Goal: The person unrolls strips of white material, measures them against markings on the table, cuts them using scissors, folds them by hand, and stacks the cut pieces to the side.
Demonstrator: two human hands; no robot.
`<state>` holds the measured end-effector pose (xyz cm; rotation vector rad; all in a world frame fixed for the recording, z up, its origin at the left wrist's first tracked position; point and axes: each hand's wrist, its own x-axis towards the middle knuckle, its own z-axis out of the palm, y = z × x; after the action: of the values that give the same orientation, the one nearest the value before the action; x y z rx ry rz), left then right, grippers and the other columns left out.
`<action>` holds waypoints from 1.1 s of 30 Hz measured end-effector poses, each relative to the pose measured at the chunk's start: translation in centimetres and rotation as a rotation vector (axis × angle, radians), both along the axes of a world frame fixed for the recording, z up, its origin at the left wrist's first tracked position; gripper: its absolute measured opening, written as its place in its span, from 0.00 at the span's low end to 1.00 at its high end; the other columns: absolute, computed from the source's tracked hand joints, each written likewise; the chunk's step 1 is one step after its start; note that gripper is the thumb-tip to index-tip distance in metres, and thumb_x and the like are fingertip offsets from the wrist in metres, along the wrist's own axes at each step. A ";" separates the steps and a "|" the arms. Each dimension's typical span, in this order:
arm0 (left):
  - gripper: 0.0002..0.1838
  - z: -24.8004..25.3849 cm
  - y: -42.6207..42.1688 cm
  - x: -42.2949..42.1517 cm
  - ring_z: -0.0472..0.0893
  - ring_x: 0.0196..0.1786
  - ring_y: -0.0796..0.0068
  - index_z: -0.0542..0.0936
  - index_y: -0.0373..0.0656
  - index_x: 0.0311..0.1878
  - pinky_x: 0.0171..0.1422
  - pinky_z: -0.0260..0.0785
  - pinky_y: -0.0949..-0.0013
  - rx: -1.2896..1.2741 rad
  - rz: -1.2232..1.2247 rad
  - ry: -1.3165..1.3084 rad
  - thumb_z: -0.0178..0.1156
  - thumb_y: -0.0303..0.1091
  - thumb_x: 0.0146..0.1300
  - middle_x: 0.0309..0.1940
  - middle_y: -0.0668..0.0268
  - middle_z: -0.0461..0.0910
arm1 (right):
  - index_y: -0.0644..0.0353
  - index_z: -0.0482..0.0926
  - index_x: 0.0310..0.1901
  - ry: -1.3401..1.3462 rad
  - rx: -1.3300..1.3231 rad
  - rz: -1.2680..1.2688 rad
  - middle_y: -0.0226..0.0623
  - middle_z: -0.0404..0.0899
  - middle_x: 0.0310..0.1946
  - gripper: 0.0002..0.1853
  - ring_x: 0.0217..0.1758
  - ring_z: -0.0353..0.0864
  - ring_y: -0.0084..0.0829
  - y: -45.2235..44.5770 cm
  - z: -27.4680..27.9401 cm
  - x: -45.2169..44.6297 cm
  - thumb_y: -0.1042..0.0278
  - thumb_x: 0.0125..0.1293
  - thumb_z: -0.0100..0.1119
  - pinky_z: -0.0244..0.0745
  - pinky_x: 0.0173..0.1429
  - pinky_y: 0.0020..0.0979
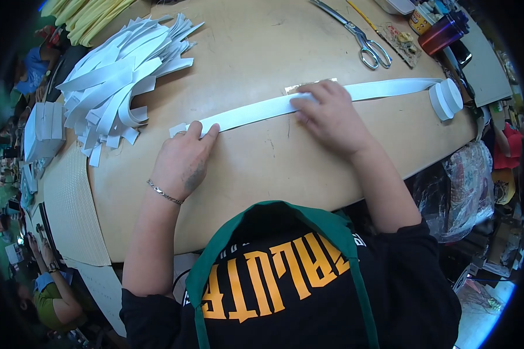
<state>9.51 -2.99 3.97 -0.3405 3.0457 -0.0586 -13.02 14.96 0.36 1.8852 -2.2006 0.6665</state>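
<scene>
A long white strip (247,118) runs across the table to a white roll (446,99) at the right, which stands on its edge. My left hand (183,160) lies at the strip's left end, with its fingertips apart and pressing on it. The fingers of my right hand (333,119) are curled over the strip near its middle, thumb toward me. Just behind those fingers is a small flat piece with a gold-toned edge (311,85), partly covered by the hand and strip.
A heap of cut white strips (122,70) lies at the far left, beside yellow strips (90,17). Scissors (364,41), a thin yellow stick (367,23) and a dark tumbler (442,34) are at the far right. A textured sheet (73,203) covers the left edge.
</scene>
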 end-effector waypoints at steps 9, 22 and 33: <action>0.20 -0.3 0.8 -3.2 0.78 0.42 0.59 0.75 0.47 0.54 0.44 0.72 0.60 0.105 0.008 0.208 0.55 0.29 0.56 0.41 0.59 0.75 | 0.57 0.77 0.45 0.098 0.092 -0.059 0.31 0.72 0.45 0.19 0.56 0.66 0.38 0.5 -0.4 2.7 0.52 0.58 0.57 0.61 0.58 0.40; 0.34 -5.0 2.6 -10.4 0.44 0.74 0.48 0.57 0.63 0.70 0.62 0.42 0.23 0.124 0.296 0.139 0.45 0.62 0.63 0.73 0.60 0.47 | 0.53 0.76 0.47 -0.086 0.117 -0.022 0.31 0.73 0.50 0.18 0.56 0.67 0.40 0.6 0.2 0.4 0.57 0.57 0.60 0.65 0.57 0.40; 0.33 -4.9 2.5 -10.3 0.45 0.74 0.49 0.59 0.63 0.70 0.63 0.42 0.24 0.129 0.304 0.151 0.45 0.63 0.62 0.72 0.59 0.48 | 0.60 0.81 0.42 -0.130 0.351 -0.808 0.49 0.79 0.40 0.17 0.46 0.77 0.45 1.9 0.4 -17.8 0.59 0.54 0.60 0.71 0.52 0.40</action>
<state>-0.79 -0.44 -0.90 -0.8251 3.0816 0.1890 -30.77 16.91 0.80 0.8813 -2.9843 0.2610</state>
